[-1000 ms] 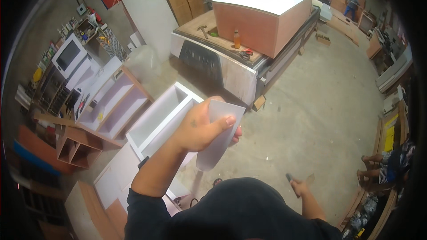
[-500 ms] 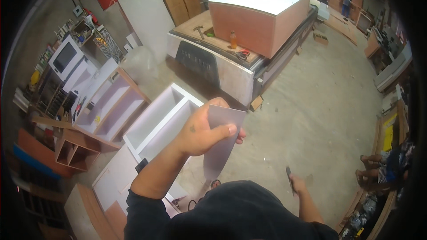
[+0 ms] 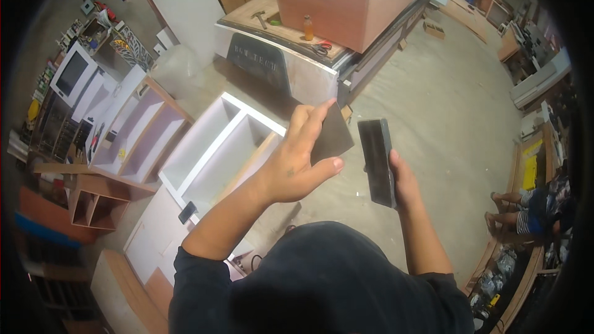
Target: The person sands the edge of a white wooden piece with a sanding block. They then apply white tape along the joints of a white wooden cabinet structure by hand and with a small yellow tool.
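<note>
- Right hand (image 3: pixel 405 179), centre right: grips a dark block (image 3: pixel 376 164).
- Left hand (image 3: pixel 297 158), centre: thumb wide, thin sheet (image 3: pixel 333 135) at fingers, pinch unclear; closing the thumb would likely steady it.
- White cabinet (image 3: pixel 213 153), left of centre.

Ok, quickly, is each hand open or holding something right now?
Left hand: thumb and fingers spread at a thin, dark, flat sheet; whether they grip it cannot be told.
Right hand: closed, holding a dark, flat, rectangular block.
</note>
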Action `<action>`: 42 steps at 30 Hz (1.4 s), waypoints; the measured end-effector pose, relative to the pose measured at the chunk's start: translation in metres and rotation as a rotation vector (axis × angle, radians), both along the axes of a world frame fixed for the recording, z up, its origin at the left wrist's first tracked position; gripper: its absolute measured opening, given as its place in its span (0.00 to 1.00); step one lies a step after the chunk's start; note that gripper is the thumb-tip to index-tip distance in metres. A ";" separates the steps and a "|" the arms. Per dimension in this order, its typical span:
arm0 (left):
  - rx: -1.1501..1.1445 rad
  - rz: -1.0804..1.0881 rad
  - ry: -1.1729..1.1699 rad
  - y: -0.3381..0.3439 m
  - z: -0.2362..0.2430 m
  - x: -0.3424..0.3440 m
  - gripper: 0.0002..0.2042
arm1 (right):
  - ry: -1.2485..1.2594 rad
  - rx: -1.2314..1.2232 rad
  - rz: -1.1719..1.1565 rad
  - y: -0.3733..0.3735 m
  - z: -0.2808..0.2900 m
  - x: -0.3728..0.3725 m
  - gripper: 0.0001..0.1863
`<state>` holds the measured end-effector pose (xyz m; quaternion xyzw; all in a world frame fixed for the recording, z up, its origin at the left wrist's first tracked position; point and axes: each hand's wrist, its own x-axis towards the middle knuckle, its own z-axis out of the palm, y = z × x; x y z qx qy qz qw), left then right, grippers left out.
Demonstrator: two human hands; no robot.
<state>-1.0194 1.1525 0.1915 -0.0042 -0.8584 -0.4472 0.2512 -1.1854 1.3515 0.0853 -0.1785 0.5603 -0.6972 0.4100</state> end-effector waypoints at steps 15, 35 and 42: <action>0.394 -0.014 -0.101 0.020 -0.005 -0.035 0.20 | 0.333 -0.073 -0.003 0.031 0.079 0.006 0.33; -0.166 0.031 -0.075 0.052 -0.008 -0.037 0.11 | 0.328 -0.040 0.061 0.044 0.099 0.026 0.28; -0.086 -0.030 -0.085 0.061 -0.020 -0.040 0.10 | 0.427 0.026 -0.047 0.020 0.112 0.025 0.28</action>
